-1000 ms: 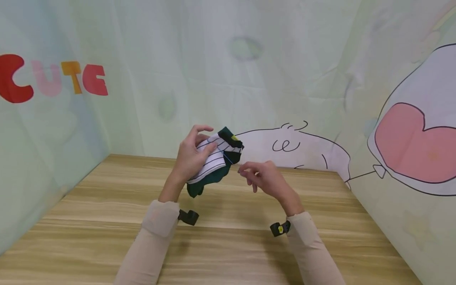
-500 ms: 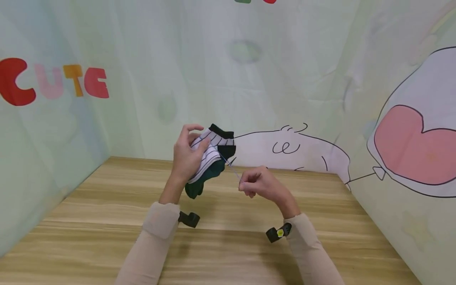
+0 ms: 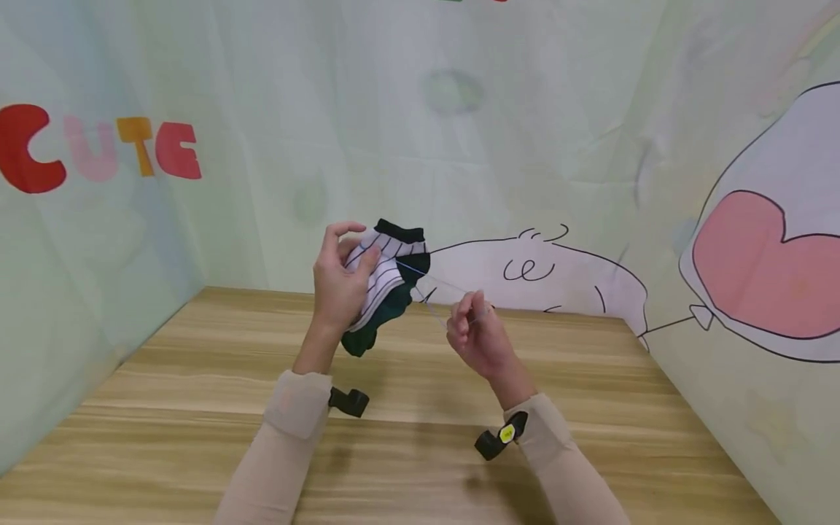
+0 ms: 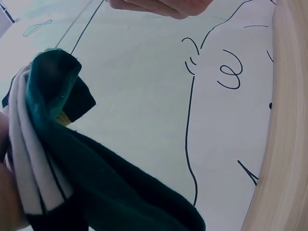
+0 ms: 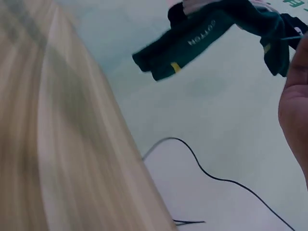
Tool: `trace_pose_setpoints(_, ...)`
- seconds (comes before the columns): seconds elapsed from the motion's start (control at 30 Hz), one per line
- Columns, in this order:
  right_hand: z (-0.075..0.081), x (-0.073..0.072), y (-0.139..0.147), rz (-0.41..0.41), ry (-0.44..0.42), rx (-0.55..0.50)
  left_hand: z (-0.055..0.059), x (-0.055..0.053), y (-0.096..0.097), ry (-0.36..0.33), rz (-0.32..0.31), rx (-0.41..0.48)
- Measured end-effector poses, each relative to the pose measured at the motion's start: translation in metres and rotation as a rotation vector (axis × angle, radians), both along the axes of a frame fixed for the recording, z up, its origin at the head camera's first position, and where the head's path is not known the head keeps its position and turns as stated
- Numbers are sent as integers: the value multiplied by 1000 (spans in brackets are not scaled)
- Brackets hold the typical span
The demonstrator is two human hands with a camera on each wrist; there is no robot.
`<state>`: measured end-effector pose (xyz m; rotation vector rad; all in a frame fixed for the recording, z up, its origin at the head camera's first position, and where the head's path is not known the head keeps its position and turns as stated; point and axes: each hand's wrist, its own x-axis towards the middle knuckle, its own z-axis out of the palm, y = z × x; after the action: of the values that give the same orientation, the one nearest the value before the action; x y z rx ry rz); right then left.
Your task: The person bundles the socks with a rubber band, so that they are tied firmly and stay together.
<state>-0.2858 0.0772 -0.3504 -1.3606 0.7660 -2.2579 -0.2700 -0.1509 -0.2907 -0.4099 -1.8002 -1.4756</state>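
In the head view my left hand (image 3: 337, 284) grips a folded bundle of socks above the table, its thumb across the front. A white sock with thin dark stripes and a black cuff (image 3: 390, 273) lies over dark green sock fabric (image 3: 387, 310). The green fabric (image 5: 192, 45) carries the lettering "COTTON" in the right wrist view. From the bundle a thin, pale bluish elastic band (image 3: 441, 281) stretches to my right hand (image 3: 482, 335), whose curled fingers hold it. Two taut strands (image 4: 85, 29) of the band rise from the socks in the left wrist view.
The wood-grain table (image 3: 407, 467) spreads below both hands. Behind it hangs a pale printed cloth backdrop (image 3: 394, 146), with cartoon drawings and coloured letters. A small black camera mount (image 3: 349, 402) sits on the left wrist, another (image 3: 500, 436) on the right.
My right hand has turned palm inward and drawn the elastic band away from the socks into a wider loop. The sock bundle has shifted left and turned slightly in my left hand.
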Motion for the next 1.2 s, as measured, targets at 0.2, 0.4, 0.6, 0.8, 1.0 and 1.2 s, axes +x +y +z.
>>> trace_pose_setpoints(0.2, -1, 9, -13, 90, -335, -114, 4, 5, 0, -5, -46, -14)
trace_pose_setpoints(0.4, 2, 16, -19, 41, -539, -167, 13, 17, 6, -18, -124, -30)
trace_pose_setpoints(0.6, 13, 27, -28, -161, -711, -204, 3, 5, 4, -24, -180, -33)
trace_pose_setpoints(0.8, 22, 36, -38, -280, -825, -237, -2, -1, 3, 34, -189, -39)
trace_pose_setpoints(1.0, 38, 40, -33, -324, -916, -346, -2, -1, 1, 83, -257, -26)
trace_pose_setpoints(1.2, 46, 35, -21, -468, -869, -275, 1, 3, 6, 64, -326, -73)
